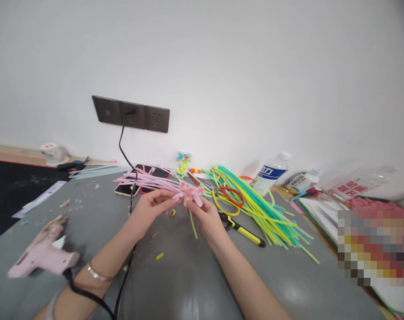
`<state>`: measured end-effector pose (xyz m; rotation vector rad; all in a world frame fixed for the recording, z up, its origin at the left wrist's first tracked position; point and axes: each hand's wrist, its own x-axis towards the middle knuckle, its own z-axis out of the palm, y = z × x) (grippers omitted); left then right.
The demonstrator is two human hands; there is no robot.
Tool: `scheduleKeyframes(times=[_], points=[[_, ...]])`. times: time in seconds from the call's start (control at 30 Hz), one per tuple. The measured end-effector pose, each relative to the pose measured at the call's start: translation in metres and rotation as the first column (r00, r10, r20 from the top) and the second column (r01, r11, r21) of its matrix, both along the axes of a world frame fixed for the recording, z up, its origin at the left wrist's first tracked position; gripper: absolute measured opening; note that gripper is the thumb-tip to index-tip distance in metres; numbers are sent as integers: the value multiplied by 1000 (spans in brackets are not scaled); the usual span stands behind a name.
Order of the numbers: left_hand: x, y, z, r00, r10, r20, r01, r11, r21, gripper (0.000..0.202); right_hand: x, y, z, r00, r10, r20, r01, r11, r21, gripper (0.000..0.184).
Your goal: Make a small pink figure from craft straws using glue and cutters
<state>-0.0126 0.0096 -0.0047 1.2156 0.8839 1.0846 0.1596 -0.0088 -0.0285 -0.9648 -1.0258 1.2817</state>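
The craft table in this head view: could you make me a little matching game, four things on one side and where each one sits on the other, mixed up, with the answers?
Things:
1. pink glue gun
2. water bottle
3. pink pipe-cleaner flower
4. yellow-handled cutters

Places:
A. pinched between the left hand and the right hand
B. lying on the grey table at the near left, by the left forearm
C. leaning near the wall, behind the green and yellow pipe cleaners
D. flat on the table just right of the right hand

Pairs: 1-B, 2-C, 3-A, 4-D
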Motion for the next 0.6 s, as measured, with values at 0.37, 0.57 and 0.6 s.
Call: scheduleKeyframes(times=[0.37,0.57,0.6], points=[[4,-4,1,992,-23,125,37,993,-111,24,-4,-3,5,996,24,86,-26,1000,11,28],[5,-4,0,995,0,103,10,996,-92,25,-5,-5,9,995,13,100,-15,1000,13,27],[5,-4,0,995,2,99,7,996,-91,26,-5,-5,10,994,15,106,-16,1000,13,27]])
